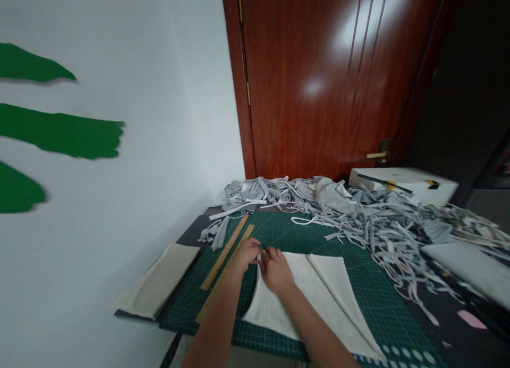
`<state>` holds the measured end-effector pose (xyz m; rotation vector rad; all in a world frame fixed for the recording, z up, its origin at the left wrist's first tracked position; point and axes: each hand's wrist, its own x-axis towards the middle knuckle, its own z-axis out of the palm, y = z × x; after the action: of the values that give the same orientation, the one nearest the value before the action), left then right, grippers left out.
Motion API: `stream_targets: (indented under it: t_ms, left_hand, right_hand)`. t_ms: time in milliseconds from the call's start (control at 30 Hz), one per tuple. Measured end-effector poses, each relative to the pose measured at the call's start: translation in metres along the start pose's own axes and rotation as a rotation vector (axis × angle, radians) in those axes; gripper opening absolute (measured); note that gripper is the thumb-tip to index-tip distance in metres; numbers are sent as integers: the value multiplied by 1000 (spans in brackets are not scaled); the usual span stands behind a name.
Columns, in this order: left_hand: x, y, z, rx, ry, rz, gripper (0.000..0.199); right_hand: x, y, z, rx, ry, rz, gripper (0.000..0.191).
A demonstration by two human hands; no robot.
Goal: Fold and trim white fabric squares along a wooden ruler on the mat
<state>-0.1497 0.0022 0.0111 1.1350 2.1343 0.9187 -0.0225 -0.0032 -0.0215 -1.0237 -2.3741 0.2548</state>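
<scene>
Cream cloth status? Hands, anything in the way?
Left hand, right hand: at far-left corner of cream cloth. Spread on green mat, creased lengthwise. Rulers close by left hand; scraps heaped beyond, neither on cloth.

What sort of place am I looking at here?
Probably a cloth-cutting workspace: pale cloth spread on a green cutting mat, two rulers to its left, and a heap of fabric strips beyond.

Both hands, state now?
Left hand: closed, pinching the cloth at its far-left corner.
Right hand: on the cloth, fingers bent; grip unclear.
</scene>
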Motion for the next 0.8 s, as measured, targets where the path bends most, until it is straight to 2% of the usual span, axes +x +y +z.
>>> stream_targets:
  t_ms: [167, 367, 467, 533, 633, 800]
  left_hand:
    - [-24, -4, -9, 152, 0, -75, 32]
    - [-87, -12, -7, 338, -41, 58, 17]
    - [-106, -19, -1, 419, -18, 79, 21]
    - [-107, -23, 2, 448, 0, 66, 22]
    - [-100, -26, 2, 470, 14, 49, 14]
    - [-89, -24, -2, 447, 23, 63, 10]
  right_hand:
    - [-1, -1, -3, -30, -21, -3, 35]
    - [0, -1, -4, -39, -41, 10, 37]
    - [0, -1, -4, -39, -45, 19, 39]
    - [0, -1, -3, -40, -52, 23, 39]
    - [0, 0, -4, -41, -59, 22, 39]
    - [-1, 0, -5, -46, -50, 12, 40]
